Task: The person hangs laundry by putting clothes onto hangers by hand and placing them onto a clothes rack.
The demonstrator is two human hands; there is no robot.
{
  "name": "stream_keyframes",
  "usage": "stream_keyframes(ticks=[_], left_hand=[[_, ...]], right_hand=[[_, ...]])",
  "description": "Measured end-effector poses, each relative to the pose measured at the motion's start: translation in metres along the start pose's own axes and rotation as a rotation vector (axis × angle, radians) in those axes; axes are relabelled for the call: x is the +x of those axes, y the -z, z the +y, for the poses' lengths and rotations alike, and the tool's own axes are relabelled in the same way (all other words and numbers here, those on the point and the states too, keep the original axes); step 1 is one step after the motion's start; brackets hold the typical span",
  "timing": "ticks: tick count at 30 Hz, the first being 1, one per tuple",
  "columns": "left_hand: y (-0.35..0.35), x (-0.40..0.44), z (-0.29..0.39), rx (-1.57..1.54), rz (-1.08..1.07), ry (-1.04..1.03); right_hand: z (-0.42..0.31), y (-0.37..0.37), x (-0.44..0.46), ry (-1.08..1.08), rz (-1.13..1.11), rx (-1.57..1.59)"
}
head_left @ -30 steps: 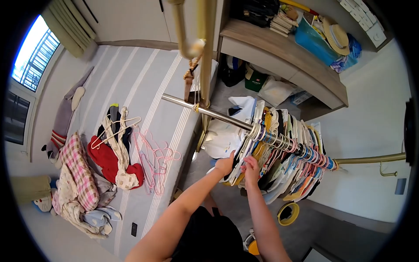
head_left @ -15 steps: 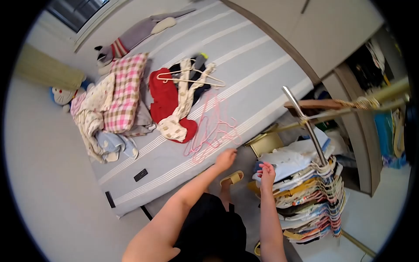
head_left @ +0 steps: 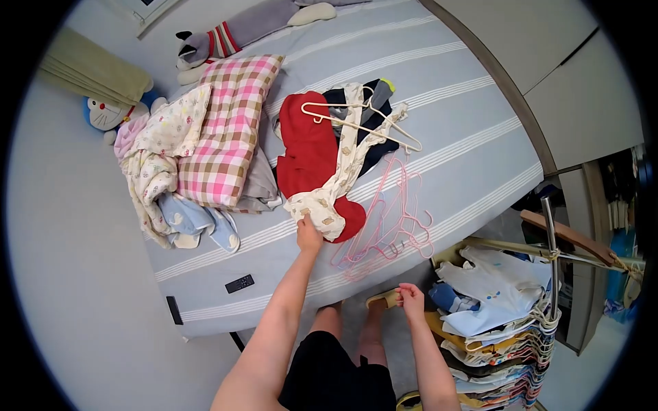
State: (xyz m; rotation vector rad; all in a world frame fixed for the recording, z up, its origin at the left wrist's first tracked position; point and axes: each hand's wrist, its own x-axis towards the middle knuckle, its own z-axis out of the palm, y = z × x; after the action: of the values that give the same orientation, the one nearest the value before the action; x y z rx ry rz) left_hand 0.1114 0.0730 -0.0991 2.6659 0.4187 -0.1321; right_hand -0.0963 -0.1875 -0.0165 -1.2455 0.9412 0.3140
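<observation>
On the bed lies a pair of cream patterned trousers [head_left: 317,212], their legs stretched over a red garment [head_left: 308,154]. My left hand [head_left: 310,235] is closed at the near edge of the trousers, its fingertips against the cloth. A cream hanger [head_left: 363,126] rests across the trouser legs and a dark garment [head_left: 379,137]. Several pink hangers [head_left: 384,236] lie tangled to the right of the red garment. Over the floor, between the bed and the clothes rack, my right hand [head_left: 411,300] holds nothing, with fingers loosely bent and apart.
A rack of clothes on hangers [head_left: 497,342] stands at the right, with a metal post [head_left: 550,253]. On the bed are a checked pillow [head_left: 229,130], a pile of baby clothes [head_left: 161,161], a remote control [head_left: 239,283] and a long grey plush toy [head_left: 257,31].
My left hand has moved left from the bed's edge to the cream trousers. My right hand has lowered slightly beside the rack. The view has shifted toward the bed.
</observation>
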Motion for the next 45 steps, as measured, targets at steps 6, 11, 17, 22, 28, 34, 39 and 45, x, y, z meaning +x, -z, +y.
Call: stream_keyframes(ticks=[6, 11, 17, 22, 28, 34, 39, 45], left_hand=[[0.013, 0.018, -0.021, -0.288, -0.447, -0.03], [0.099, -0.035, 0.007, -0.575, -0.369, -0.398], [0.176, -0.065, 0.027, -1.164, -0.624, -0.248], [0.209, -0.054, 0.028, -1.131, -0.554, -0.604], [0.191, -0.04, -0.003, -1.176, -0.673, -0.391], [0.24, -0.001, -0.035, -0.58, -0.652, -0.377], [0.261, 0.015, -0.035, -0.323, -0.783, -0.42], [0.215, 0.01, -0.018, -0.336, -0.802, -0.268]], right_hand=[[-0.016, -0.075, 0.002, 0.01, -0.034, -0.068], [-0.072, -0.161, -0.023, 0.751, 0.135, -0.707], [-0.119, -0.2, -0.044, 1.138, -0.007, -0.884], [-0.14, -0.211, -0.078, 1.104, -0.045, -0.657], [-0.125, -0.227, -0.069, 0.846, -0.127, -0.261], [-0.113, -0.21, -0.04, 0.781, 0.144, -0.411], [-0.095, -0.185, -0.014, 0.766, 0.156, -0.427], [-0.06, -0.15, 0.036, 0.176, -0.067, 0.083]])
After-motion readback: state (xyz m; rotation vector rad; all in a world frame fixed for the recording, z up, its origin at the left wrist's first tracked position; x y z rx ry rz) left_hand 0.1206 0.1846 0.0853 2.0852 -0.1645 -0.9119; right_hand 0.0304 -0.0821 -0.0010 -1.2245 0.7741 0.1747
